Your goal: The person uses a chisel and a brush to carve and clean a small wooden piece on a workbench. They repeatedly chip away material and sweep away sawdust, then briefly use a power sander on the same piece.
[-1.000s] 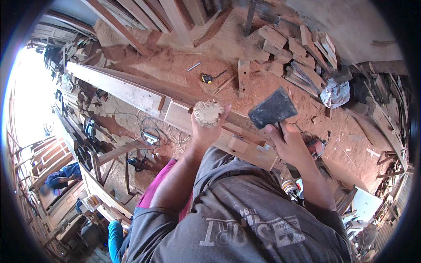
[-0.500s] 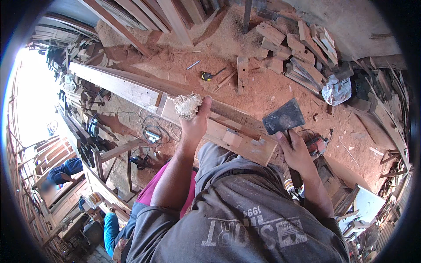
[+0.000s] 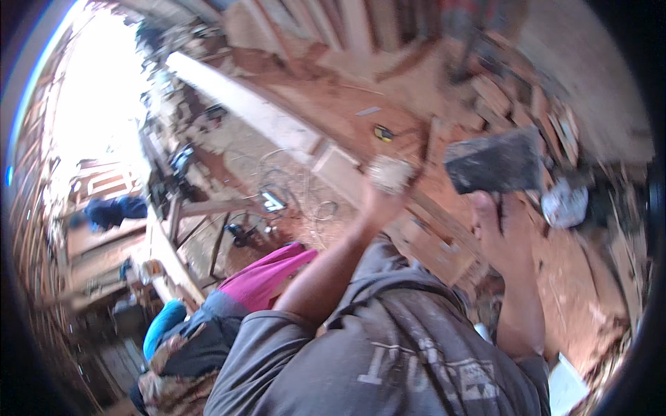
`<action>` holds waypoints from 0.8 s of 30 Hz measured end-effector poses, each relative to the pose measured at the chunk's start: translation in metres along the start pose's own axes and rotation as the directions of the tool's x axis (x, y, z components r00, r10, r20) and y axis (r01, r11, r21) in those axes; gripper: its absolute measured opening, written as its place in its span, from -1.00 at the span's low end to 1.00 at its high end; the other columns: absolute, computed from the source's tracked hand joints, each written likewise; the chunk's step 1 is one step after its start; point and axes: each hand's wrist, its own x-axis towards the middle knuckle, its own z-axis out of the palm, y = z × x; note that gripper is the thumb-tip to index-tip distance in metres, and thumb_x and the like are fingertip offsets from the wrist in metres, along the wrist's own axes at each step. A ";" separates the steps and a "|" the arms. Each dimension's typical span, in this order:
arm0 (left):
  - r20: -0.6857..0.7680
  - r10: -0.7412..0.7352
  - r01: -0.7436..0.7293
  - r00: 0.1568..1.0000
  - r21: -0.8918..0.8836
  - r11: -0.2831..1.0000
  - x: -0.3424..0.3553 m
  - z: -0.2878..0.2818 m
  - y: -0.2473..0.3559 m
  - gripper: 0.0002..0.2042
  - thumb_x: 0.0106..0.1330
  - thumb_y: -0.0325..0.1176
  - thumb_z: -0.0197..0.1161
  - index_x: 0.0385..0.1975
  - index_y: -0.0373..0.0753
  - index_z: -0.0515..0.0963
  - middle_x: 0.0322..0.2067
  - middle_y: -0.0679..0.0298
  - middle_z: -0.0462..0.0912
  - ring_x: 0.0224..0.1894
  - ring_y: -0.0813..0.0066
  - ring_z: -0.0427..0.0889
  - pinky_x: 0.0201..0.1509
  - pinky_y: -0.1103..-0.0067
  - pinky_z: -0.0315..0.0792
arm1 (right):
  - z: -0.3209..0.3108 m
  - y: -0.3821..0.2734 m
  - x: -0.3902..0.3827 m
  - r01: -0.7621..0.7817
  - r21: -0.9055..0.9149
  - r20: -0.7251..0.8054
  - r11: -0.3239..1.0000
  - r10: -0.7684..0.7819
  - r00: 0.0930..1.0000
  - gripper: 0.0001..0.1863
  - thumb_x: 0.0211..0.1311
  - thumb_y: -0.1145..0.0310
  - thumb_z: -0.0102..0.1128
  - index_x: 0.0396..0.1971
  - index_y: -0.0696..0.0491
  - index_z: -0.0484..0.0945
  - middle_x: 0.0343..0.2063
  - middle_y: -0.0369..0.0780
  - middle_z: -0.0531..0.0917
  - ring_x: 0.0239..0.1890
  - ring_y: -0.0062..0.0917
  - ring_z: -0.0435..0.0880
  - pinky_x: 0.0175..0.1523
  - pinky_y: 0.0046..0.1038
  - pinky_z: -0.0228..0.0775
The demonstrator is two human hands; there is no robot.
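Reddish floor point(image 3: 322, 97) surrounds a long timber point(image 3: 340, 173). The left grip point(image 3: 381, 206) clasps a pale bundle point(image 3: 390, 173); the right grip point(image 3: 505, 225) grasps a tool point(image 3: 496, 165) below its dark blade, presumably for safety.

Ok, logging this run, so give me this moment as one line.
left hand: holding pale frayed-ended object; right hand: gripping dark flat-headed tool; long timber: beneath left hand; tape measure: on ground

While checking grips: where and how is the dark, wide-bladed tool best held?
Probably by its narrow handle, from the near side, as the right hand does: its slimness suits wrapped fingers, and the wide, flat blade lies beyond the hand.
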 end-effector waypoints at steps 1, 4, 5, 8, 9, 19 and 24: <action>0.008 0.073 -0.073 0.997 0.016 0.997 -0.003 0.003 -0.005 -0.91 0.29 -0.38 0.38 -0.28 -0.23 0.69 -0.34 0.19 0.75 -0.24 0.32 0.72 -0.13 0.34 0.57 | 0.004 -0.011 0.009 0.018 -0.013 0.014 1.000 -0.018 1.000 -0.34 0.52 -0.21 0.08 -0.14 0.25 0.61 -0.32 0.08 0.73 -0.16 0.00 0.77 -0.08 -0.16 0.53; 0.003 -0.121 0.115 0.993 -0.347 0.931 -0.014 0.010 -0.009 -0.81 0.16 -0.50 0.38 -0.21 -0.24 0.68 -0.29 0.27 0.75 -0.22 0.34 0.71 -0.06 0.38 0.58 | 0.032 -0.035 0.030 0.182 -0.328 0.145 0.927 -0.140 0.979 -0.34 0.50 -0.19 0.10 -0.13 0.27 0.63 -0.30 0.09 0.74 -0.15 0.05 0.74 -0.04 -0.08 0.51; -0.019 -0.170 0.146 0.985 -0.421 0.895 -0.018 0.014 -0.009 -0.79 0.15 -0.52 0.36 -0.20 -0.24 0.68 -0.30 0.27 0.75 -0.22 0.34 0.71 -0.06 0.39 0.58 | 0.040 -0.037 0.035 0.186 -0.452 0.218 0.873 -0.094 0.971 -0.33 0.50 -0.19 0.11 -0.11 0.27 0.63 -0.30 0.10 0.74 -0.14 0.06 0.73 -0.03 -0.06 0.51; -0.030 -0.180 0.157 0.983 -0.359 0.920 -0.030 0.044 -0.030 -0.76 0.14 -0.52 0.35 -0.16 -0.25 0.69 -0.31 0.23 0.74 -0.23 0.28 0.73 -0.08 0.42 0.59 | 0.035 -0.029 0.048 0.262 -0.368 0.257 0.892 -0.173 0.951 -0.41 0.56 -0.10 0.10 -0.10 0.26 0.58 -0.28 0.10 0.72 -0.15 0.14 0.67 -0.02 -0.09 0.50; -0.041 -0.086 0.075 0.995 -0.221 0.972 -0.025 0.047 -0.033 -0.75 0.14 -0.51 0.35 -0.15 -0.26 0.70 -0.32 0.20 0.74 -0.24 0.24 0.74 -0.09 0.41 0.59 | 0.040 -0.013 0.050 0.347 -0.350 0.178 0.870 -0.302 0.937 -0.43 0.57 -0.09 0.09 -0.12 0.25 0.57 -0.35 0.05 0.72 -0.24 0.06 0.70 -0.10 -0.13 0.52; 0.130 -0.322 0.279 0.938 -0.836 0.473 -0.038 0.058 -0.045 -0.54 0.41 -0.05 0.27 0.19 -0.19 0.59 0.12 0.20 0.69 0.16 0.29 0.66 0.21 0.29 0.50 | 0.051 0.038 0.019 -0.154 0.208 0.161 0.966 0.121 0.980 -0.51 0.62 -0.12 0.00 -0.24 0.07 0.44 -0.66 -0.39 0.39 -0.72 -0.71 0.39 -0.64 -0.58 0.24; 0.069 -0.456 0.240 0.887 -0.913 0.329 0.030 0.023 -0.039 -0.68 0.47 -0.07 0.29 -0.08 -0.22 0.62 -0.18 0.26 0.69 -0.08 0.33 0.66 0.03 0.34 0.52 | 0.023 0.099 -0.003 -0.160 0.078 0.014 0.984 0.160 0.987 -0.51 0.60 -0.14 0.03 -0.20 0.06 0.47 -0.64 -0.38 0.42 -0.70 -0.69 0.41 -0.61 -0.56 0.29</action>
